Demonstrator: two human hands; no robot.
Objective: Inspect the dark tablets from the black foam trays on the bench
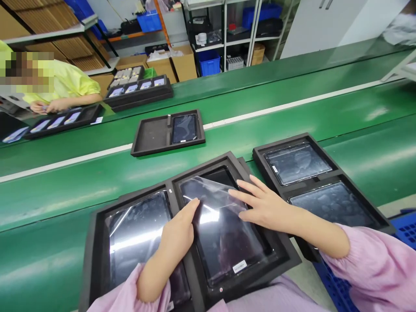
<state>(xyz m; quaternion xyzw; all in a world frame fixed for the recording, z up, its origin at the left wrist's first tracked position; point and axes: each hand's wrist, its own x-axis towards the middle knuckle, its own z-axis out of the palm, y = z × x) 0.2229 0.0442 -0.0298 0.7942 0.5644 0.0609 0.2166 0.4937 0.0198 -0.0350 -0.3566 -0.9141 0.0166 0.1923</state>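
A tablet with a dark, glossy screen point(216, 255) lies in the right compartment of the black foam tray point(191, 268) before me. A loose sheet of clear film point(208, 190) lies over it, its far end raised and skewed off the screen. My left hand point(177, 232) is closed at the film's left edge, thumb on top and other fingers mostly hidden. With fingers spread, my right hand point(260, 203) touches the film's right side. Another film-covered tablet point(136, 242) fills the left compartment. A white label point(239, 266) sits near the first tablet's near edge.
To the right, another foam tray point(282, 188) holds two tablets. A tray point(151, 134) with one tablet rests on the green conveyor point(260, 117). Across it, a person in yellow point(71, 80) handles something beside trays. Blue crates point(338, 281) stand low at right.
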